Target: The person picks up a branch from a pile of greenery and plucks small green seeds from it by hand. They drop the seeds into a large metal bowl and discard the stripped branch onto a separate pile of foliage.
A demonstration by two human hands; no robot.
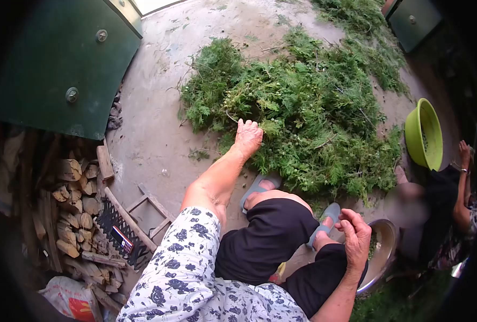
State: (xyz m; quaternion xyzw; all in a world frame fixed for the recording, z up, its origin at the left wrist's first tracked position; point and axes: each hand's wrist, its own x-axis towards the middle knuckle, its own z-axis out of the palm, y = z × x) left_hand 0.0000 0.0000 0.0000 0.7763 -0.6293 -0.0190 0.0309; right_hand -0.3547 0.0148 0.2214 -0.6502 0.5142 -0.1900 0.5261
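Observation:
My left hand (248,136) reaches forward to the near left edge of a big heap of green leafy branches (303,102). Its fingers are bent closed at the sprigs, and what they grip is hard to make out. My right hand (356,233) is raised beside my right knee with its fingers curled and thumb near the fingertips; anything between them is too small to tell. Just right of it, partly hidden by the hand and knee, a metal basin (392,241) holds some small green bits.
Another person sits at the right with a raised hand, near a tilted green tub (437,134). Split firewood (80,214), a wooden frame (151,206), a phone (122,240) and a white sack (69,295) lie at the left, below a green door (61,64).

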